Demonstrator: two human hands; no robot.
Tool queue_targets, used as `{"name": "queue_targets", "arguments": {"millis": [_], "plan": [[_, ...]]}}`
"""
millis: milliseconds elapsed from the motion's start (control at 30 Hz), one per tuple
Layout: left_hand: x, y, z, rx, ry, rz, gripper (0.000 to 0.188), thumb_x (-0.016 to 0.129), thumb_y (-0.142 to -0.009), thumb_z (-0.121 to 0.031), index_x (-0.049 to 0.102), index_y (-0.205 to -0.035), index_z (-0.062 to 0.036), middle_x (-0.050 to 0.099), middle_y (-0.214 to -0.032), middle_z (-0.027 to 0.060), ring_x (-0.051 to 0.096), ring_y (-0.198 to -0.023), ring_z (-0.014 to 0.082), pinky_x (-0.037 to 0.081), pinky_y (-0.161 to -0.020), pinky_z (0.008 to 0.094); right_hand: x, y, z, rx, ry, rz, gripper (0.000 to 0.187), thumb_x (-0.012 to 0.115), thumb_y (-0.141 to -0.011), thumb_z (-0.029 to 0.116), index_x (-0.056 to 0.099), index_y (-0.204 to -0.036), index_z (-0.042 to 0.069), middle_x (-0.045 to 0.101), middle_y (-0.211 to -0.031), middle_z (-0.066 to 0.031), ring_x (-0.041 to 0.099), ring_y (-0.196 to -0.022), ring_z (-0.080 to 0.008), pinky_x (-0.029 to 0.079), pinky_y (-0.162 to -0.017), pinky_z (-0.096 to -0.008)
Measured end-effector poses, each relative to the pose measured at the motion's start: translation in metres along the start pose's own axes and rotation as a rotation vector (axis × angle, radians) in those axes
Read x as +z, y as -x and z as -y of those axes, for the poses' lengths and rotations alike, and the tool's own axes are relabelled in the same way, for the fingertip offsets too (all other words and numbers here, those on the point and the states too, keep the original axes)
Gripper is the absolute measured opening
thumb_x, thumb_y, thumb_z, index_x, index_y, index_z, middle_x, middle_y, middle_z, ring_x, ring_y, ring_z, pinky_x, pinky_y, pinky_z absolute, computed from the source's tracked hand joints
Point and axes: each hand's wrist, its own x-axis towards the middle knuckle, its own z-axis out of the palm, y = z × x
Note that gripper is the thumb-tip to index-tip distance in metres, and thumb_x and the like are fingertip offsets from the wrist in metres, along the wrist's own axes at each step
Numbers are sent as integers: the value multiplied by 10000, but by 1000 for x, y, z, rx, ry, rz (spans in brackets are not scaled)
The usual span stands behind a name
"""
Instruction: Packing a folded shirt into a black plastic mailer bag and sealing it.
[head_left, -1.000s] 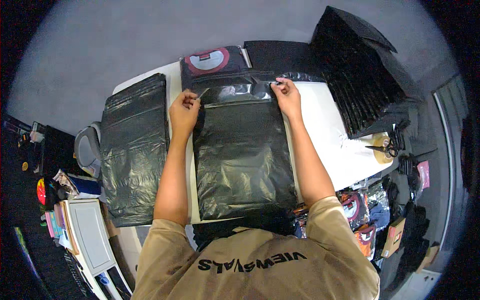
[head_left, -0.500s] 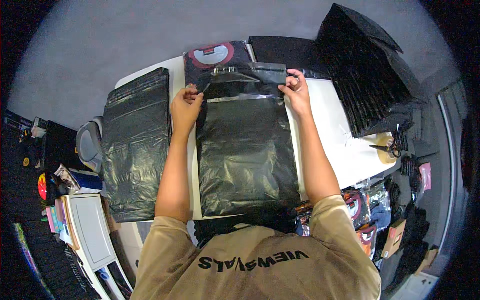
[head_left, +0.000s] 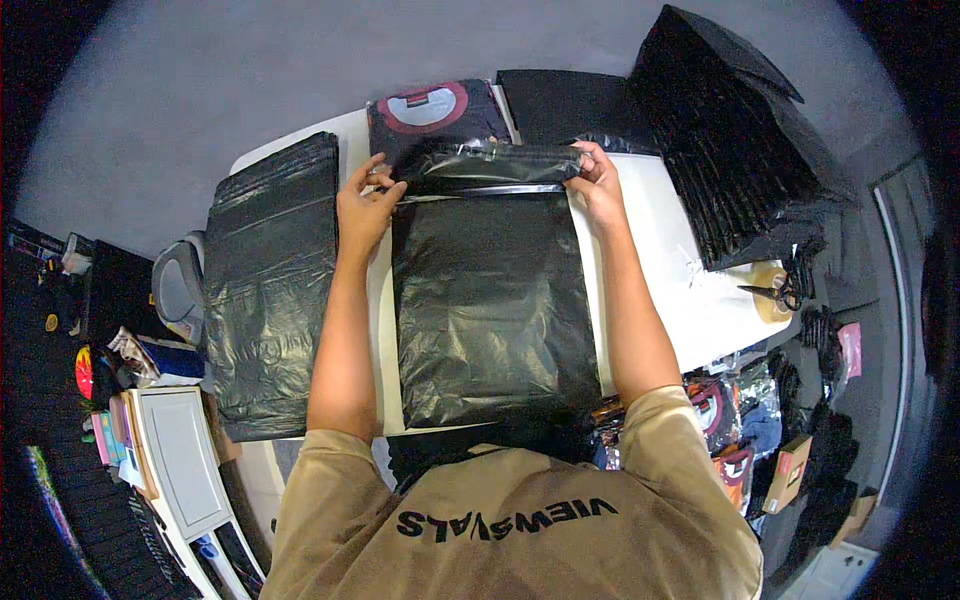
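A black plastic mailing bag (head_left: 490, 310) lies flat in the middle of the white table, in front of me. Its far end is a loose flap, bent over toward me above a pale strip that runs across the bag. At the left corner of that flap, my left hand (head_left: 366, 212) pinches the plastic between thumb and finger, other fingers raised. My right hand (head_left: 597, 188) grips the flap's right corner, fingers closed on it. A stack of similar black bags (head_left: 270, 290) lies just left of my left forearm.
Beyond the flap lies a packed dark garment with a round print (head_left: 440, 110), beside a flat black item (head_left: 570, 108). A tall black pile (head_left: 730, 150) stands at the right back. Scissors (head_left: 778, 292) rest on a tape roll (head_left: 768, 305) at the table's right edge.
The flap, which stood up and away from me, has folded over toward me. Both hands stay at its corners and have come slightly nearer.
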Motion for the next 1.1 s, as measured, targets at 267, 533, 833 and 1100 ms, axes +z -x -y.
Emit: {"name": "queue_targets", "arguments": {"millis": [267, 533, 833, 1100], "plan": [[7, -4, 7, 34, -181, -35, 417, 863, -915, -141, 746, -1295, -16, 605, -899, -28, 565, -779, 65, 463, -712, 239, -4, 5, 1, 31, 66, -13, 446, 607, -791, -150, 733, -1175, 39, 699, -923, 30, 599, -782, -75, 443, -668, -252], [2, -9, 25, 155, -150, -45, 222, 839, -947, -182, 784, -1104, -34, 757, -1054, 29, 618, -804, 79, 501, -691, 251, -5, 3, -5, 52, 39, 31, 360, 611, -761, -106, 779, -1045, 39, 653, -793, 50, 506, -642, -56, 376, -570, -251], [17, 4, -2, 32, 64, -70, 493, 844, -930, -135, 668, -1383, -53, 723, -1088, 62, 622, -710, 93, 495, -592, 251, -10, 3, -4, 132, 20, 86, 328, 579, -752, -118, 760, -1001, -2, 735, -909, -11, 614, -777, -99, 469, -710, -260], [6, -7, 2, -139, 44, -53, 510, 824, -965, -153, 639, -1399, 41, 704, -931, 56, 582, -575, 87, 431, -496, 247, 9, 5, 0, 93, 49, -53, 374, 600, -817, -116, 750, -1114, 56, 647, -814, 50, 508, -675, -54, 386, -597, -253]]}}
